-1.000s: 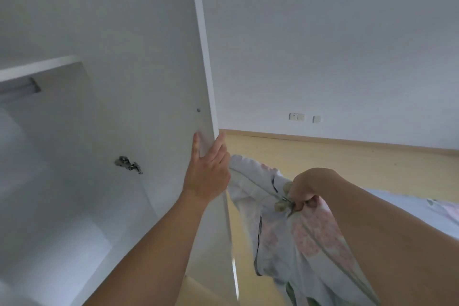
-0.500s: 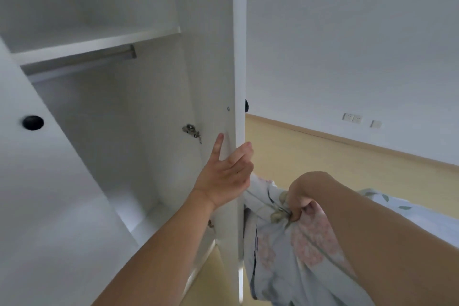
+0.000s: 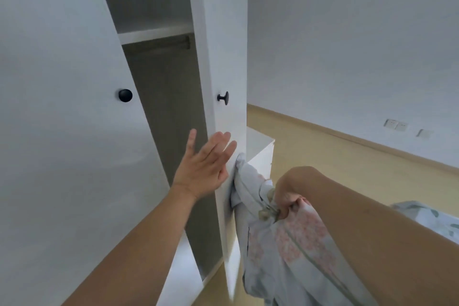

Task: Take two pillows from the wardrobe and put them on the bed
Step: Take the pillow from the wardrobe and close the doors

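My right hand [image 3: 288, 196] is shut on a bunched corner of a pale floral pillow [image 3: 278, 243], which hangs down beside the wardrobe. The pillow's upper end touches the outer face of the right wardrobe door [image 3: 223, 57]. My left hand [image 3: 206, 164] is flat and open, its fingers pressed against that door's edge below the black knob [image 3: 223, 98]. The door stands only a narrow gap ajar, showing a shelf [image 3: 154, 33] and a dark, bare interior. A corner of the bed [image 3: 432, 218] with leaf-print bedding shows at the right edge.
The left wardrobe door [image 3: 62, 107] with a black knob [image 3: 125, 95] is closed. A low white cabinet [image 3: 260, 146] stands behind the right door. Wooden floor [image 3: 335, 161] runs to a white wall with sockets [image 3: 396, 125].
The right wardrobe door has swung from wide open to nearly closed under my left hand. My right hand kept hold of the pillow throughout.
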